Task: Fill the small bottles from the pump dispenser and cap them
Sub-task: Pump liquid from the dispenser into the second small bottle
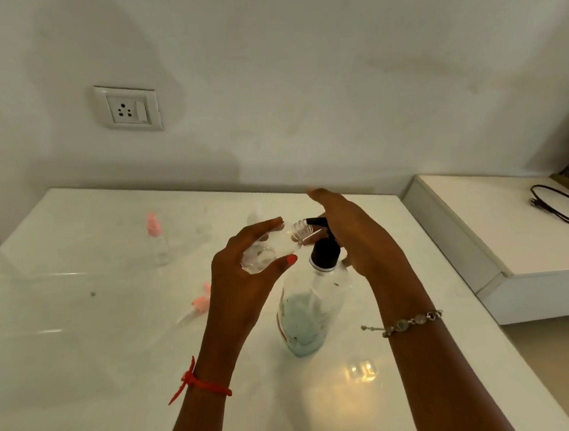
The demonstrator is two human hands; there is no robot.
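Left hand (244, 287) pinches small clear bottle (279, 246) between thumb and fingers, tilted, threaded neck at black nozzle (314, 221). Right hand (361, 239), fingers straight, over head of pump dispenser (305, 313), which stands upright on white table (80, 336).

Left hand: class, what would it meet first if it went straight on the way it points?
Probably the black nozzle of the pump dispenser: the left hand tilts the small bottle mouth-first towards it, nearly touching. The right hand lies just beyond; depth is unclear.
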